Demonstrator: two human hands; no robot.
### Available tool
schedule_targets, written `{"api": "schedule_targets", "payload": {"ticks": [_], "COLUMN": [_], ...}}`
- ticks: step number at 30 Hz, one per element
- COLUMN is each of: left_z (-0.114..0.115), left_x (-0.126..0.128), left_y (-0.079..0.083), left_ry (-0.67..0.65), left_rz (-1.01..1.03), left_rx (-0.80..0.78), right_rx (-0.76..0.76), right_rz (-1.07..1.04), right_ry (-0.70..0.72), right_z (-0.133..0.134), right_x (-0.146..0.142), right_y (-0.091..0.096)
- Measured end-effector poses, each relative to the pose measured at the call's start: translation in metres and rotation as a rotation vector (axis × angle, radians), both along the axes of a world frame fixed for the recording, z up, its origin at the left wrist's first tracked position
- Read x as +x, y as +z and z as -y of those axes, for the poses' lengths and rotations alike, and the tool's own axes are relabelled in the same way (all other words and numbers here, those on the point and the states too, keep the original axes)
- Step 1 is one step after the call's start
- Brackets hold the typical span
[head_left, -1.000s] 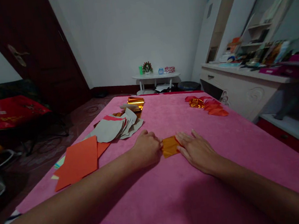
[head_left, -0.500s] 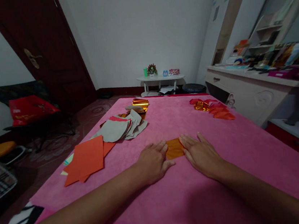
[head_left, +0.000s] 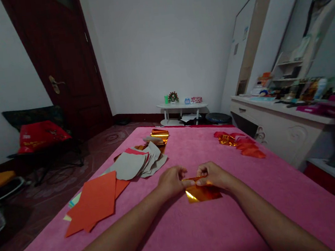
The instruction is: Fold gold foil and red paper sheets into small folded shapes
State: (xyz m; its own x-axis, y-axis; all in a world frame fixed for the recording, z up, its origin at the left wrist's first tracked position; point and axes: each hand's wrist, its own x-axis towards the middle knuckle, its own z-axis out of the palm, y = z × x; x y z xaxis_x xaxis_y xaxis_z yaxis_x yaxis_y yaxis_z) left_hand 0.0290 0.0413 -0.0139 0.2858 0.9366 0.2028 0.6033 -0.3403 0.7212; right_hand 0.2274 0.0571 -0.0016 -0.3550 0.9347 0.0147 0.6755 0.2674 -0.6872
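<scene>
A sheet of shiny gold foil paper (head_left: 203, 193) lies on the pink cloth-covered surface (head_left: 181, 238), its far edge raised between my fingers. My left hand (head_left: 173, 180) pinches that edge at its left part, thumb on the near side. Close beside it, my right hand (head_left: 212, 175) grips the same edge, and the two thumbs almost meet. The fingertips behind the foil are partly hidden.
Left of my hands lie orange paper sheets (head_left: 95, 199) and a stack of grey paper pieces (head_left: 128, 165). Behind them is a gold foil roll (head_left: 160, 133). Folded orange and gold pieces (head_left: 249, 148) rest at the right. A dresser (head_left: 282, 115) stands beyond the right edge.
Both hands were lying flat on the foil; now they pinch its far edge and lift it. More of the shiny foil shows toward me. The camera view has tilted up slightly.
</scene>
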Motion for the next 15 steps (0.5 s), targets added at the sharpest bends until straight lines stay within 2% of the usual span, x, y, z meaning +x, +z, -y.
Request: {"api": "schedule_targets", "payload": {"ticks": [3, 6, 15], "left_z": [-0.008, -0.006, 0.003], "left_x": [0.002, 0.003, 0.006], "left_y": [-0.006, -0.008, -0.004], "left_ry": [-0.064, -0.086, -0.066], "left_rz": [0.099, 0.222, 0.432], "left_rx": [-0.086, -0.131, -0.072], "right_rx": [-0.002, 0.014, 0.138], "right_rz": [-0.145, -0.217, -0.139], "right_ry": [0.003, -0.002, -0.038], "right_z": [0.003, 0.003, 0.015], "right_x": [0.004, 0.005, -0.017], "right_y": [0.000, 0.006, 0.017]}}
